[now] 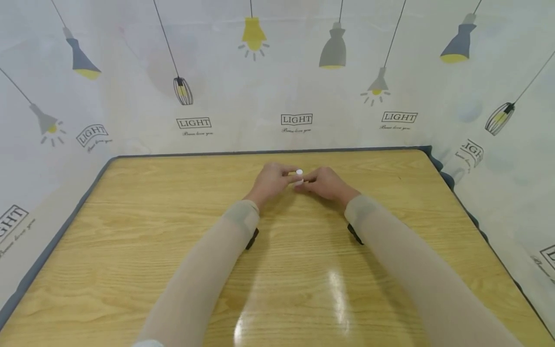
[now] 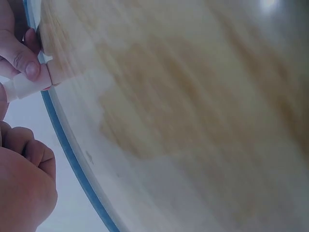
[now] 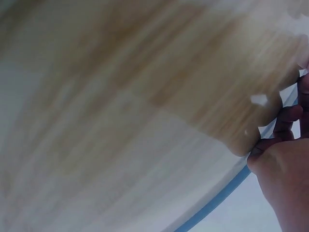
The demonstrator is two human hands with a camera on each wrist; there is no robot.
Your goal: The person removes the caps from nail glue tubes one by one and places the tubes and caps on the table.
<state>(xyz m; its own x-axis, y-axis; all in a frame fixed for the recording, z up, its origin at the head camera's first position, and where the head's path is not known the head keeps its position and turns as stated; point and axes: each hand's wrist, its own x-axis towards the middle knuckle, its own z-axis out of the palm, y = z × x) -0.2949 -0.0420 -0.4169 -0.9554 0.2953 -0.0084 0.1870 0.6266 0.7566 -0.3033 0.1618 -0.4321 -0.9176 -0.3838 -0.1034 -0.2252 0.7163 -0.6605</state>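
Grasps a small white bottle point(image 2: 31, 85) in both hands, close to the far edge of a wooden table point(image 1: 173, 217), about midway between the left and right sides. Holds it upright at tabletop level, with the narrower white top point(image 1: 299, 172) uppermost; too hidden underneath to say whether resting on the wood or lifted just clear. Pinches the upper part between thumb and forefinger of the left hand point(image 1: 270, 182), curling the remaining fingers in toward the palm below. Grips the wider lower body with the right hand point(image 1: 328, 183), laying the thumb against the side, just beside the left fingertips. From the right wrist, shows only part of the right hand and some bent fingers, mirrored in the glossy wood, without a clear sight of the bottle. Reaches forward with both arms in long beige sleeves point(image 1: 208, 262), wearing a dark device point(image 1: 252, 239) under each wrist. Catches streaks of glare point(image 1: 336, 294) on the near part of the table, between the forearms. Bordered with blue trim point(image 2: 70, 155) along the rim. Faces a pale wall covering point(image 1: 269, 91) beyond, printed with hanging lamps point(image 1: 333, 50) and boxed LIGHT labels point(image 1: 297, 119).
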